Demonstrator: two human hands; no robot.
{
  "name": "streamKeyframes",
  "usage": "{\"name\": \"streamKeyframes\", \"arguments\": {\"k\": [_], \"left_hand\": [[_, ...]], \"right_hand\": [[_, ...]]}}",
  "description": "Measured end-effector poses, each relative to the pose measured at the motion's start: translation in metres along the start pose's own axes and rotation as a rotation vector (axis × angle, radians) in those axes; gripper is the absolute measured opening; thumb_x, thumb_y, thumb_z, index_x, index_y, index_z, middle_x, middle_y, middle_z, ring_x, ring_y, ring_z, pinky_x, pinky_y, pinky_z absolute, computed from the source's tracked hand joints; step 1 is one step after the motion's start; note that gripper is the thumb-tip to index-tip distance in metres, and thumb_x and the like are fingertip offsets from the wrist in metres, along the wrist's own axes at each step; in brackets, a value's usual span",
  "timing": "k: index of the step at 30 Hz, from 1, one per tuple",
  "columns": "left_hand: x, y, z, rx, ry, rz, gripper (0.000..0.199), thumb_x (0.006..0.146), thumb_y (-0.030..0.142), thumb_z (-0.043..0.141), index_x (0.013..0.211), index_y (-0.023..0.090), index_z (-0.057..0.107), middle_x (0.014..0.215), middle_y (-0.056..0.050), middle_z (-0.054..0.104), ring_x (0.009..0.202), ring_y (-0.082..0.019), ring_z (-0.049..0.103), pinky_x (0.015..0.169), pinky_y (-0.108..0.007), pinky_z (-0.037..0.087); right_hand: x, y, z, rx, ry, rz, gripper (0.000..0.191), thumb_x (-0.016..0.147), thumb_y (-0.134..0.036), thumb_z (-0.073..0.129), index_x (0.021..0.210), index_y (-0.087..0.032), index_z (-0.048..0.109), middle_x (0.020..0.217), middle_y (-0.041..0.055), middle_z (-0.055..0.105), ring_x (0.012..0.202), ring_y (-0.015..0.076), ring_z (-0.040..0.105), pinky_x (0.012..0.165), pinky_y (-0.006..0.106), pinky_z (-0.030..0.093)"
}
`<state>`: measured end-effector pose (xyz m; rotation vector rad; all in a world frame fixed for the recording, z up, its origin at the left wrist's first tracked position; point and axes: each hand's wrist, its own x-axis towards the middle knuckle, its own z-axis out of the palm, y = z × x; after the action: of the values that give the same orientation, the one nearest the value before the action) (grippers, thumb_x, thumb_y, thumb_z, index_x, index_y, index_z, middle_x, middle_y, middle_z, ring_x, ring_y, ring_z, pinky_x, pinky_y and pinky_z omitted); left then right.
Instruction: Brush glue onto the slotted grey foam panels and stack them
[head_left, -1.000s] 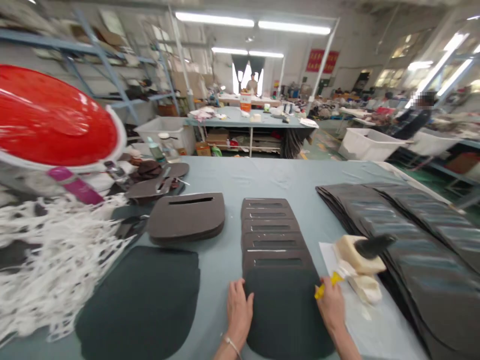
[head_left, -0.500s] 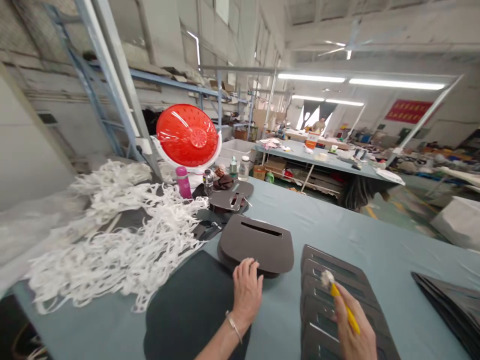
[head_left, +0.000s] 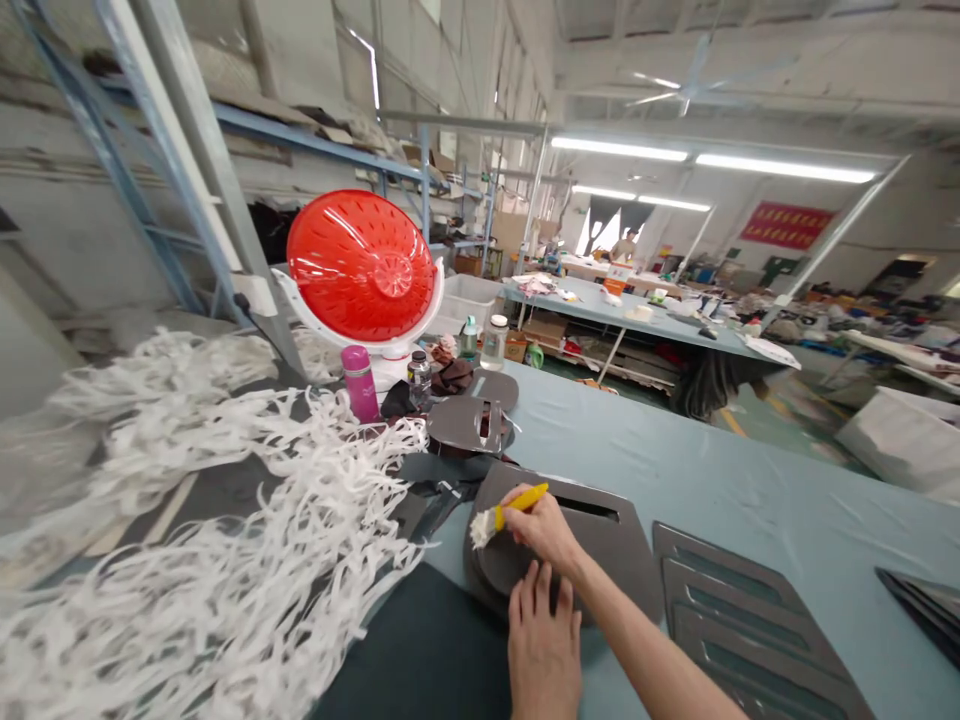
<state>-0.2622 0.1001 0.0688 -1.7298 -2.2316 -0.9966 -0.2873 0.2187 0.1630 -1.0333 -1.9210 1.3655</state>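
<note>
My right hand (head_left: 536, 520) is closed around the yellow handle of a brush (head_left: 521, 506). Its pale, clumped bristles are over the left side of a dark grey-brown panel (head_left: 626, 560), rounded at the corners and with a long slot near its far edge. Whether the bristles touch the panel I cannot tell. Flat on the panel's near edge rests my left hand (head_left: 545, 630), fingers stretched out. More panels seem stacked beneath the top one. A dark green-black sheet (head_left: 420, 650) lies on the table at the near left.
White strips (head_left: 225, 560) are heaped on the left. Overlapping slotted panels (head_left: 750, 610) lie to the right, with dark folded pieces (head_left: 915, 610) beyond. A red fan-shaped heater (head_left: 364, 265), a pink bottle (head_left: 360, 383) and a glass jar (head_left: 494, 343) stand at the back.
My right hand has carried the brush leftward from above the overlapping panels to the slotted panel. My left hand stays at that panel's near edge. The camera view has shifted.
</note>
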Motion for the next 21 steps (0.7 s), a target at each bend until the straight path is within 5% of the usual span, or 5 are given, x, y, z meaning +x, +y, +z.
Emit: {"name": "streamKeyframes", "arguments": {"k": [4, 8, 16, 18, 21], "left_hand": [[0.003, -0.003, 0.001, -0.017, -0.003, -0.001, 0.032, 0.085, 0.028, 0.050, 0.115, 0.028, 0.059, 0.127, -0.007, 0.056, 0.120, -0.026, 0.047, 0.096, -0.048, 0.041], [0.005, -0.003, -0.003, -0.021, -0.020, -0.011, 0.033, 0.085, 0.023, 0.049, 0.114, 0.029, 0.060, 0.125, -0.007, 0.057, 0.120, -0.026, 0.048, 0.095, -0.047, 0.042], [0.011, 0.003, -0.021, -0.013, -0.082, 0.033, 0.032, 0.087, 0.025, 0.045, 0.116, 0.027, 0.059, 0.127, -0.008, 0.055, 0.122, -0.027, 0.046, 0.097, -0.047, 0.040], [0.010, 0.004, -0.023, 0.003, -0.117, 0.055, 0.033, 0.088, 0.025, 0.044, 0.119, 0.026, 0.057, 0.130, -0.009, 0.052, 0.124, -0.028, 0.044, 0.098, -0.049, 0.038], [0.009, 0.006, -0.023, 0.000, -0.153, 0.069, 0.036, 0.089, 0.028, 0.043, 0.122, 0.024, 0.055, 0.132, -0.012, 0.050, 0.127, -0.030, 0.040, 0.099, -0.050, 0.035]], "right_hand": [[0.053, 0.010, -0.006, -0.158, 0.416, 0.011, 0.026, 0.075, -0.031, 0.049, 0.089, -0.015, 0.064, 0.048, -0.0041, 0.055, 0.046, 0.0121, 0.054, 0.050, 0.021, 0.041], [0.061, 0.025, -0.020, -0.177, 0.398, 0.026, 0.033, 0.077, -0.038, 0.048, 0.092, -0.014, 0.066, 0.051, -0.0017, 0.060, 0.045, 0.0128, 0.056, 0.049, 0.021, 0.042], [-0.019, 0.056, -0.163, -0.499, 0.878, 0.218, 0.028, 0.071, -0.031, 0.046, 0.068, -0.014, 0.068, 0.043, 0.0018, 0.057, 0.052, 0.0173, 0.058, 0.059, 0.025, 0.041], [-0.044, 0.057, -0.183, -0.496, 0.871, 0.272, 0.028, 0.072, -0.030, 0.045, 0.069, -0.014, 0.068, 0.045, 0.0016, 0.058, 0.051, 0.0164, 0.058, 0.059, 0.024, 0.040], [-0.085, 0.061, -0.186, -0.507, 0.855, 0.317, 0.028, 0.074, -0.031, 0.045, 0.069, -0.014, 0.066, 0.046, 0.0006, 0.059, 0.051, 0.0154, 0.057, 0.062, 0.024, 0.040]]}}
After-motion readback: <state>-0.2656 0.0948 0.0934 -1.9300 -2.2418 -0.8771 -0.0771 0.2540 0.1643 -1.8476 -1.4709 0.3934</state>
